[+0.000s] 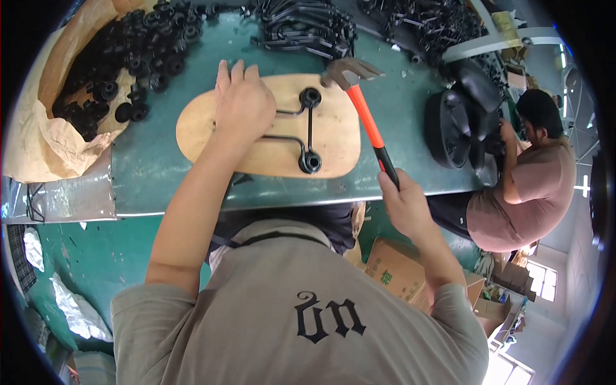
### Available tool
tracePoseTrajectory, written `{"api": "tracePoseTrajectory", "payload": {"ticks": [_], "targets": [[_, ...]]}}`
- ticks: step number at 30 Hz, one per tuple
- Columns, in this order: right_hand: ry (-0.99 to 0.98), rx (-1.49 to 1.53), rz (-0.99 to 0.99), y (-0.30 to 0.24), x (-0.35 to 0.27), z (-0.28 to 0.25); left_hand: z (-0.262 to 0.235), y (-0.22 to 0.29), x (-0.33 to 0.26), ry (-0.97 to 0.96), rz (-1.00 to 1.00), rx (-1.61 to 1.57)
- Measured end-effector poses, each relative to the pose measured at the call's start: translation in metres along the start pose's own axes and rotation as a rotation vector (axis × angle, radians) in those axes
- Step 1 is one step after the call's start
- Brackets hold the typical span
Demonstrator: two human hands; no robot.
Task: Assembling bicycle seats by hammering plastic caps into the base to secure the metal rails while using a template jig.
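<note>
A rounded pale wooden board (343, 131) lies on the green worktable, with a bent black metal rod frame (310, 128) on top of it. Black round knobs or bushings (310, 97) sit at the frame's two right-hand corners. My left hand (244, 106) rests on the board's left part, fingers stretched toward the far edge, covering the frame's other end. In my right hand (407, 202) is a claw hammer (364, 115), gripped by the black end of its orange handle. The hammer head is raised beside the board's far right corner.
A torn brown paper sack (61, 147) of black round parts (144, 58) spreads over the far left. Bent black rods (305, 29) are heaped at the back. Black molded shells (449, 128) stand on the right, near a seated co-worker (529, 173). Cardboard boxes (398, 266) sit below the table edge.
</note>
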State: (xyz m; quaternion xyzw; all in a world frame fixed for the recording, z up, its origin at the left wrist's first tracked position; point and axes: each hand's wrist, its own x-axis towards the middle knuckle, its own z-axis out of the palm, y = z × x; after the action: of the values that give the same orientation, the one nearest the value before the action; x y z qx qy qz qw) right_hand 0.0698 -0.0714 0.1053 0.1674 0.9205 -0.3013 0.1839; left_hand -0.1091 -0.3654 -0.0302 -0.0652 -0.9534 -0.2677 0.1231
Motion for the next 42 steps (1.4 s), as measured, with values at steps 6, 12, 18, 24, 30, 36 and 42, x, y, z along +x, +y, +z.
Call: {"api": "tracePoseTrajectory", "payload": {"ticks": [6, 12, 18, 24, 30, 36, 42], "targets": [[0.061, 0.365, -0.04, -0.042, -0.019, -0.032, -0.002, 0.003, -0.004, 0.033, -0.044, -0.007], [0.155, -0.126, -0.304, -0.039, -0.017, -0.016, -0.003, 0.007, -0.002, 0.052, -0.038, -0.029], [0.106, -0.115, -0.137, -0.023, -0.006, -0.005, 0.001, 0.006, -0.003, 0.066, -0.068, -0.043], [0.351, -0.195, -0.044, 0.017, 0.019, -0.012, -0.008, 0.004, -0.001, 0.174, -0.008, -0.176], [0.633, -0.443, -0.005, 0.089, 0.056, 0.007, -0.05, 0.012, -0.011, -0.133, 0.241, -0.462], [0.346, 0.094, -0.527, 0.016, 0.055, 0.019, -0.071, 0.046, -0.024, -0.42, 0.36, -0.401], [-0.462, 0.772, -0.204, -0.047, 0.077, 0.021, -0.076, 0.077, -0.018, -0.268, 0.358, -0.549]]}}
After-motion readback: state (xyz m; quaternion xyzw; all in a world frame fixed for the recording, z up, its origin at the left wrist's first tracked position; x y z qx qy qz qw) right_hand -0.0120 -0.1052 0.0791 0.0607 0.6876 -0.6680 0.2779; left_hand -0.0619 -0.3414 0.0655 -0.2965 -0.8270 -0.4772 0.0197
